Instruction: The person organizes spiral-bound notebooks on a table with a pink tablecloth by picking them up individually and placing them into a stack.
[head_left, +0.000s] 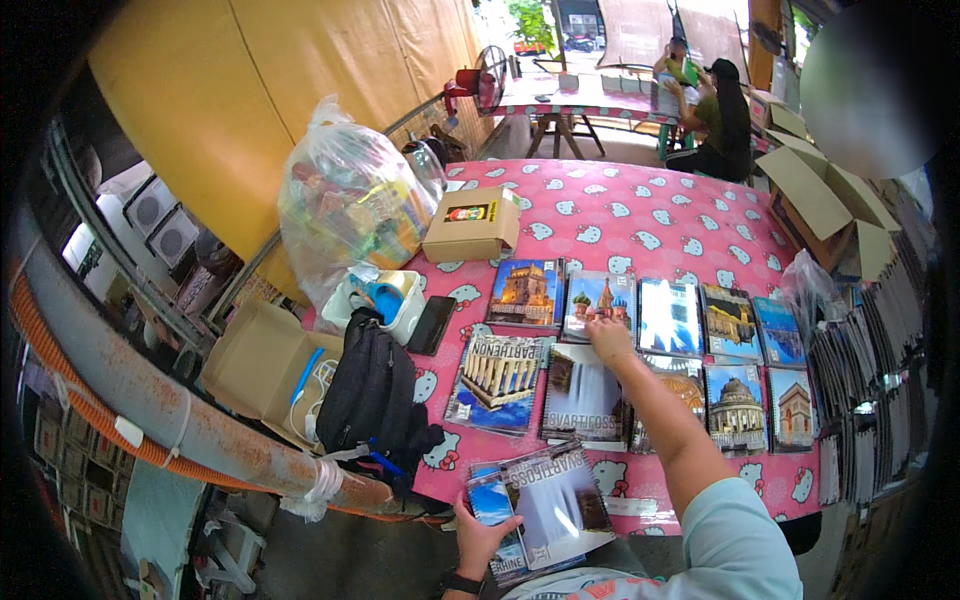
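My left hand (482,535) grips a small bunch of spiral notebooks at the near table edge. The top notebook (560,505) has a waterfall cover and lies askew over a blue-covered one (490,503). My right arm reaches across the table. My right hand (610,340) is closed at the lower edge of a notebook with colourful domes (598,300). Just below it lies another waterfall notebook (580,395). Left of these are a notebook with a columned temple (497,380) and one with a lit tower (524,290).
More notebook stacks (735,405) lie to the right, before tall grey notebook piles (860,380). A black bag (368,390), phone (431,325), white basket (405,315) and cardboard box (470,235) stand left. Two people (715,125) sit at a far table.
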